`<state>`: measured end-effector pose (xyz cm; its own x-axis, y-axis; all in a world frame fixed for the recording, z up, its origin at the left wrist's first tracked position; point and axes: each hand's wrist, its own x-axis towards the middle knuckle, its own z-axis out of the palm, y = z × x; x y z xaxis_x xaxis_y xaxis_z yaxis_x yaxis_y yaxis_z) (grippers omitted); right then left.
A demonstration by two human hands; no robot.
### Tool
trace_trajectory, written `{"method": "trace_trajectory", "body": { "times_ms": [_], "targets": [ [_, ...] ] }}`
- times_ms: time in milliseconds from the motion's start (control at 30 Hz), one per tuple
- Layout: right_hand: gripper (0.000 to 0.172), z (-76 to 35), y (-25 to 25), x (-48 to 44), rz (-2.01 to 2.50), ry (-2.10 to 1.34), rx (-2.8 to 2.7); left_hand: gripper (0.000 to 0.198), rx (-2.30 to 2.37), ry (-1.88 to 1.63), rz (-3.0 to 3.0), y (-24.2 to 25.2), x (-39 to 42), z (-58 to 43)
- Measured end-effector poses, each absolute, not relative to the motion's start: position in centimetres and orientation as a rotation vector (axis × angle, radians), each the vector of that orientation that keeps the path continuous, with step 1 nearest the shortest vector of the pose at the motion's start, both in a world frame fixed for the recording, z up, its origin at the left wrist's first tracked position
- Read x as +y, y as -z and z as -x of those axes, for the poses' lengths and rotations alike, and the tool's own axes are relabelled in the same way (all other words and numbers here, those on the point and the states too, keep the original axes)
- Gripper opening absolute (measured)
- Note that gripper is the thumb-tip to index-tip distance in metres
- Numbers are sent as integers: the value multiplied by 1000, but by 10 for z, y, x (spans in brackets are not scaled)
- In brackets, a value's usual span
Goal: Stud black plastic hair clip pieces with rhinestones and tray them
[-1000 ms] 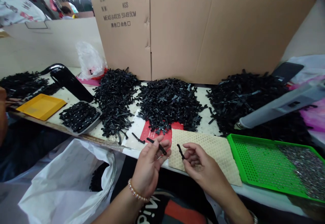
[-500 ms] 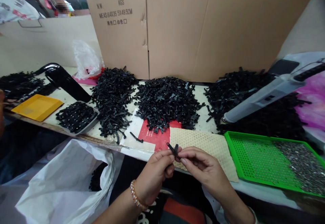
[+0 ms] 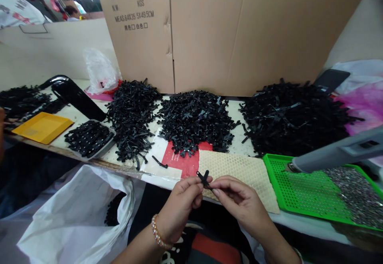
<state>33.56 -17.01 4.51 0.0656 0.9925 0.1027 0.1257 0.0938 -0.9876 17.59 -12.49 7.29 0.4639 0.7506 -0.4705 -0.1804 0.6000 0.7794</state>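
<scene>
Since the left hand (image 3: 186,196) and right hand (image 3: 241,202) practically meet at the near side, it all comes down to two slim black strips (image 3: 204,179) pinched at their fingertips, crossed in an X. One strip's long axis runs far left to near right, toward the right fingers; the other tilts far-right. Neither hand looks nearer, and I can't tell exactly which grips which. They're around the near edge of a bumpy cream mat (image 3: 236,166) on the pale bench (image 3: 239,106). Just beyond sits a big heap of loose black strips (image 3: 197,116); off right there's a green perforated plastic tray (image 3: 287,184), grey cylindrical tool (image 3: 338,152) angled across it. Tall brown cardboard carton (image 3: 230,36) closes off the far side.
</scene>
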Motion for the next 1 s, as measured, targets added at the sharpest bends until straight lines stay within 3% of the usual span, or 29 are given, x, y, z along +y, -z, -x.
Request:
{"method": "trace_trajectory", "body": {
  "times_ms": [267, 500, 667, 1000],
  "targets": [
    [20, -346, -51, -167, 1339, -950, -1495, 49, 991, -605, -777, -62, -114, -180],
    [15, -410, -59, -96, 1770, -382, -1768, 39, 1013, -709, -813, -52, -92, -179],
    [17, -420, -42, -67, 2024, -377, -1972, 37, 991, -666, -872, -50, -89, -175],
    [12, -429, -44, -58, 1914, -495, -2129, 36, 962, -620, -815, -49, -81, -180]
  ]
}}
